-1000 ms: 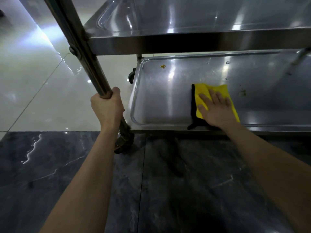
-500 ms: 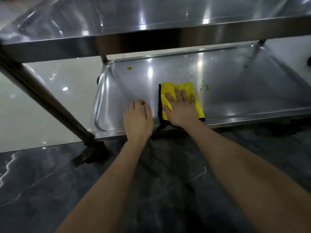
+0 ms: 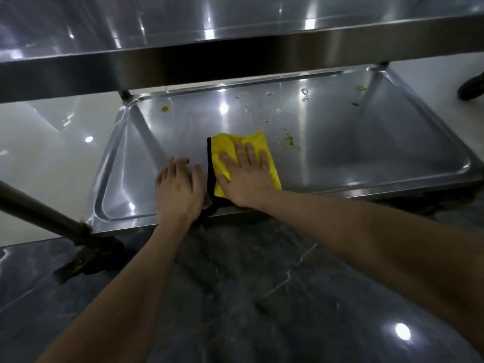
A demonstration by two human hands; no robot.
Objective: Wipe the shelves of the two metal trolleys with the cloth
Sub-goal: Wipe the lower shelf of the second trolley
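Since a second ago my left grip (image 3: 179, 191) has let go of the trolley leg (image 3: 36, 210) and come down onto the lower shelf (image 3: 353, 158). The right grip (image 3: 245, 179) was pressing the cloth (image 3: 222, 148) then and presses it now.

From the left, the leg slants down to a dark wheel (image 3: 89, 260) at the near left corner, where pale floor tiles (image 3: 52, 158) meet dark marbled floor (image 3: 262, 297). Near the shelf's far left corner sits a small yellow spot (image 3: 165, 108).

The left grip lies palm down on bare metal by the front rim, released, fingers loosely straight, holding nothing. It is just beside the cloth's black edge; I cannot tell whether they touch.

The cloth is yellow and folded. It lies flat on the lower shelf near the front rim, a little left of the middle, with a black corner hanging over the rim. The right grip rests flat on it, fingers spread and straight, not curled round it.

Just right of the cloth, apart from it, is a yellowish smear (image 3: 289, 140), and farther back are a few droplets (image 3: 303, 91). A rear post (image 3: 372, 85) rises at the far right corner. The upper shelf (image 3: 157, 22) spans the top of my view, shiny with reflected lights.
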